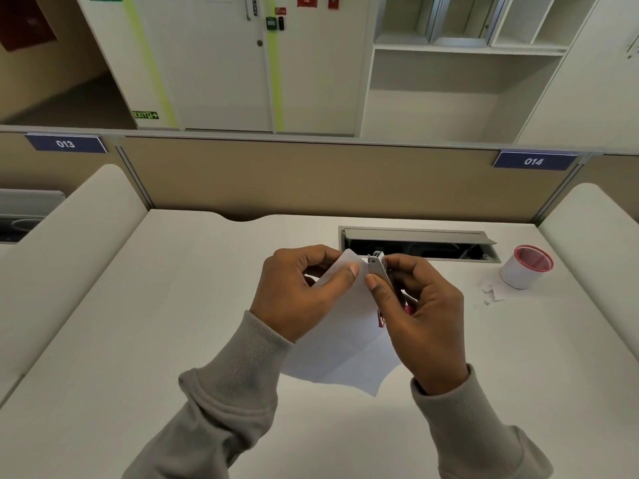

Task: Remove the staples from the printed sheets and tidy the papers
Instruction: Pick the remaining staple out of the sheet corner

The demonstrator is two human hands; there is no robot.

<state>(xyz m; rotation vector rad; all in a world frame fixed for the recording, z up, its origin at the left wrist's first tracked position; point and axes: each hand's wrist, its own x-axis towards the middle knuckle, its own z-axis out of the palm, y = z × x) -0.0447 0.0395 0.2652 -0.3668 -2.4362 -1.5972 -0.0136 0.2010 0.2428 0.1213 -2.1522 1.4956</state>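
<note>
Above the middle of the white counter (166, 305), both hands hold the task's things up off the surface. The left hand (304, 288) pinches the top corner of the white sheets (345, 350), thumb on the near face and curled fingers behind it. The sheets hang down from that pinch toward the person, creased, with their lower edge low over the counter; I cannot tell whether it touches. No print or staple can be made out on the paper.

The right hand (422, 316) grips a small silver tool (376, 267) with pink parts showing under the palm. The thumb lies along its near side and the fingers wrap the far side. The tool stands tilted, its upper end right at the pinched corner of the sheets, just beside the left thumb. Whether it bites the paper is hidden.

Grey ribbed sleeves (224, 392) cover both forearms.

Behind the hands, a cable tray (418, 245) in the counter stands with its lid raised. To the right, well apart from the hands, a white cup (522, 274) with a red mesh liner stands upright, and small paper scraps (491, 290) lie just beside it. A tan partition (311, 178) closes the back of the counter, carrying blue labels reading 013 (65, 144) and 014 (533, 161).
</note>
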